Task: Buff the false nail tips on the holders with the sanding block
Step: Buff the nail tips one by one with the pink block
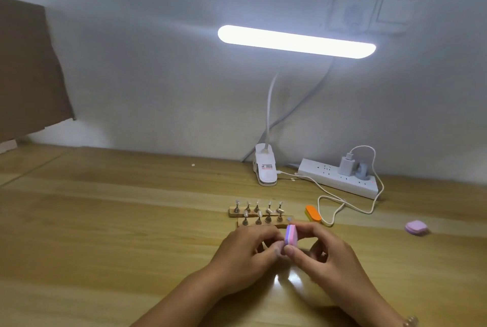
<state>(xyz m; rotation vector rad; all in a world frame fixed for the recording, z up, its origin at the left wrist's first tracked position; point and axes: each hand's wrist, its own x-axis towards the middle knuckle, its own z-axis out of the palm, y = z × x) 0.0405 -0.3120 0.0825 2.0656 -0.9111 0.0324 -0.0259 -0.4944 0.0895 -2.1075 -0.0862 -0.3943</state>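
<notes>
**Sanding block pinched near the nail tips**

The right hand (324, 252) pinches the pink-and-purple sanding block (291, 235) over the table (131, 221), just in front of the nail tips (258, 212) on their holders. The left hand (247, 252) curls against the block; what it grips is hidden.

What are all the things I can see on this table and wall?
lamp: one, white, lit, above the table; its clip base stands by the wall
wall socket: one, white, upper right
power strip: one, white, by the wall, with a charger plugged in
cable: one, white, looping in front of the strip
cardboard: one, brown, far left
nail tip holders: two wooden strips, about nine stands, mid-table
orange block: one, right of the holders
purple block: one, far right
sanding block: one, pink and purple, between the hands
table: one, light wood
left hand: fingers curled; what it holds is hidden
right hand: pinches the sanding block
</notes>
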